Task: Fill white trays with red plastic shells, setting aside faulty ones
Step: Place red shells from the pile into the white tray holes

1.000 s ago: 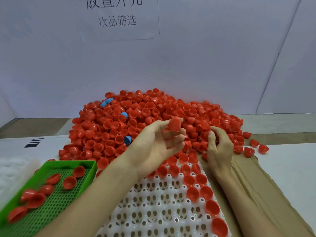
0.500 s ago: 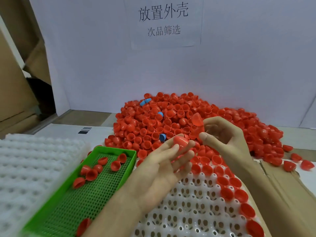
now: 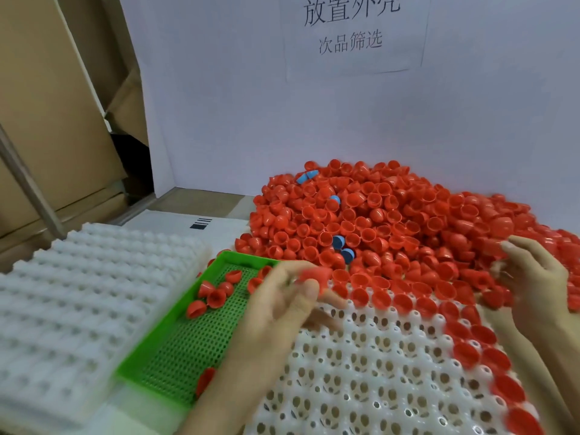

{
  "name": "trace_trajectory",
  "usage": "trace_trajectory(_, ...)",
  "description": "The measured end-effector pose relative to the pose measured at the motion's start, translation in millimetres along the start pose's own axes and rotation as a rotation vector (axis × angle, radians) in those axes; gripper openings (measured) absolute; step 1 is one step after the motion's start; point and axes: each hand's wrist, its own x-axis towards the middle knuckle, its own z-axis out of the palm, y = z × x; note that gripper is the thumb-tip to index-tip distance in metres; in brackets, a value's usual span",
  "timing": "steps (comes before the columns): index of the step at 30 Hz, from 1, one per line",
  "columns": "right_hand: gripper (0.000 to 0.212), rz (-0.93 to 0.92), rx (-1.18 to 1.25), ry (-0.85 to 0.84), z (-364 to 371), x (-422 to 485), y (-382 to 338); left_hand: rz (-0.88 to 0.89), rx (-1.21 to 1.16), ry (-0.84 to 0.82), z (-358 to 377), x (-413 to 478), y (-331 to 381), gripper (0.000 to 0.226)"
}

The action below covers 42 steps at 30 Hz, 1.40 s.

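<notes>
A paper sign (image 3: 354, 32) with printed characters hangs on the white wall (image 3: 219, 105). Brown cardboard boxes (image 3: 47, 105) stand at left.

The pile of red shells (image 3: 392, 221) fills the far middle and right, banked against the white wall (image 3: 219, 120) and spilling onto the far rows of the white tray (image 3: 361, 372). The tray's near and left cells lie open. The left hand (image 3: 282, 306), pinching a red shell (image 3: 315, 274), hangs over the seam between that tray and the green basket (image 3: 244, 258), whose near mesh is mostly bare. A stack of white trays (image 3: 78, 293) walls off the left, and the right hand (image 3: 539, 284) sits at the pile's right edge.
</notes>
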Motion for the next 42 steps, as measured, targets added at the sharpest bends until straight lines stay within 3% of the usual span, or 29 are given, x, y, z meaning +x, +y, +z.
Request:
trace_trajectory(2,0.008,0.007,-0.028,0.028,-4.5,0.7,4.0,0.147,0.633,0.247,-20.7,8.3,-8.7,0.009)
trace_trajectory(3,0.011,0.015,-0.04,0.032,-6.2,1.4,6.1,0.142,0.813,0.33,-30.9,12.9,-11.8,0.012)
trace_trajectory(7,0.015,0.014,-0.073,0.044,-8.5,2.8,8.2,-0.136,1.122,0.39,-65.9,26.1,-24.0,0.042)
trace_trajectory(10,0.011,-0.045,-0.181,0.047,-4.4,1.3,8.9,-0.142,1.056,0.324,-59.0,24.0,-25.4,0.054)
trace_trajectory(12,0.017,-0.133,-0.369,0.024,1.6,-0.1,9.8,-0.086,0.98,0.249,-43.1,25.6,-22.4,0.05)
trace_trajectory(14,0.029,-0.273,-0.59,-0.005,9.6,-1.8,9.2,-0.027,0.921,0.149,-22.9,33.0,-17.6,0.042)
trace_trajectory(17,0.03,-0.557,-0.785,-0.089,26.7,-6.6,1.7,0.068,0.858,0.032,14.9,49.3,-12.5,0.043)
trace_trajectory(21,0.032,-0.824,-0.812,-0.139,43.7,-15.9,-10.0,0.07,0.586,-0.109,59.3,83.1,-14.2,0.05)
trace_trajectory(24,0.031,-0.949,-0.757,-0.084,51.5,-23.2,-18.3,0.053,0.359,-0.194,80.8,100.8,-18.0,0.06)
trace_trajectory(27,0.024,-1.043,-0.73,-0.022,56.7,-29.9,-19.9,0.062,0.179,-0.234,88.9,102.6,-26.7,0.056)
trace_trajectory(31,0.021,-1.125,-0.663,-0.041,60.7,-33.4,-23.4,0.127,0.032,-0.245,89.3,99.8,-31.1,0.042)
trace_trajectory(36,0.019,-1.145,-0.655,-0.081,61.5,-35.0,-29.0,0.225,0.023,-0.195,88.0,95.6,-27.3,0.029)
trace_trajectory(42,0.029,-0.901,-0.54,-0.228,59.2,-35.3,-40.6,0.325,0.206,-0.104,84.0,91.1,-31.2,0.029)
